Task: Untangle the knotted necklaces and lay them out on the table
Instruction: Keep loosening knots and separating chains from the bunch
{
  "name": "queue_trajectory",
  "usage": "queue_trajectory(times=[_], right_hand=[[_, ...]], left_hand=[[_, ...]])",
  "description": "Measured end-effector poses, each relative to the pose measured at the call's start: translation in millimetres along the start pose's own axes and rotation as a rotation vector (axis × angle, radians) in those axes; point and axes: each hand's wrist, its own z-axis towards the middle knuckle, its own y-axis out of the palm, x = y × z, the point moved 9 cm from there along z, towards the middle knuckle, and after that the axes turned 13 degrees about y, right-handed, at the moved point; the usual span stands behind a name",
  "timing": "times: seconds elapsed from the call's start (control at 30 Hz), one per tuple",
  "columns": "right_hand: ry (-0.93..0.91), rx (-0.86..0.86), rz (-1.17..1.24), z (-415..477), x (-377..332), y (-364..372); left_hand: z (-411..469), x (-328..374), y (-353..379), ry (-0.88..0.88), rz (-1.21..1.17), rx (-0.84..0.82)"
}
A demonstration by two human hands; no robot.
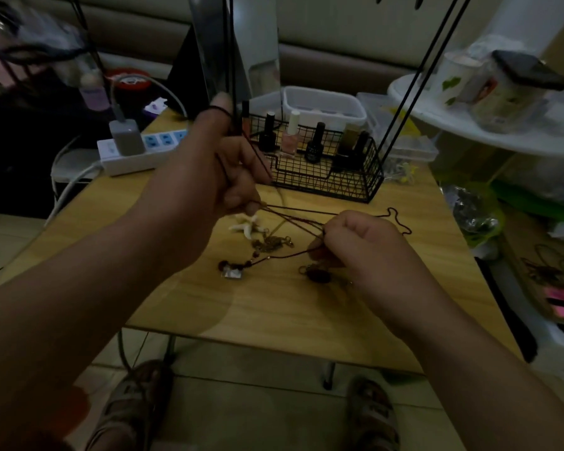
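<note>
Several tangled necklaces lie in the middle of the wooden table (pixel 274 307). My left hand (pixel 209 170) is raised above the table and grips dark red cords (pixel 293 219), with a cord looped over its thumb. These cords run taut down to my right hand (pixel 362 245), which pinches them just above the table. Under the hands lie a beaded cord with a silver square pendant (pixel 232 273), a dark oval pendant (pixel 319 275), a heap of bronze chain (pixel 272 241) and a white starfish charm (pixel 245 224). A loose cord end (pixel 399 219) curls to the right.
A black wire basket (pixel 326 177) with several nail polish bottles stands at the back of the table, with clear plastic boxes (pixel 323 105) behind it. A white power strip (pixel 137 151) with a charger sits at back left. A round white shelf (pixel 489 125) stands to the right.
</note>
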Motion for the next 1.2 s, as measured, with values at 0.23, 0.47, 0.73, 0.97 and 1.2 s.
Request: queue_trajectory(times=[0.23, 0.47, 0.73, 0.97, 1.2], right_hand=[[0.01, -0.147, 0.636, 3.4, -4.4, -12.3], [0.071, -0.314, 0.759, -1.1, -6.0, 0.1], [0.083, -0.333, 0.659, -4.7, -4.6, -1.2], [0.193, -0.436, 0.387, -8.4, 5.5, 3.5], [0.102, -0.564, 0.091, -18.9, 3.0, 7.8]], left_hand=[[-2.4, 5.2, -4.0, 0.061, -0.342, -0.046], [-4.5, 6.5, 4.0, -0.01, -0.381, -0.168], [2.3, 8.4, -18.4, 0.009, -0.342, -0.055], [4.9, 5.7, -30.6, -0.002, -0.284, -0.005], [6.9, 8.0, -37.2, -0.006, -0.268, 0.06]])
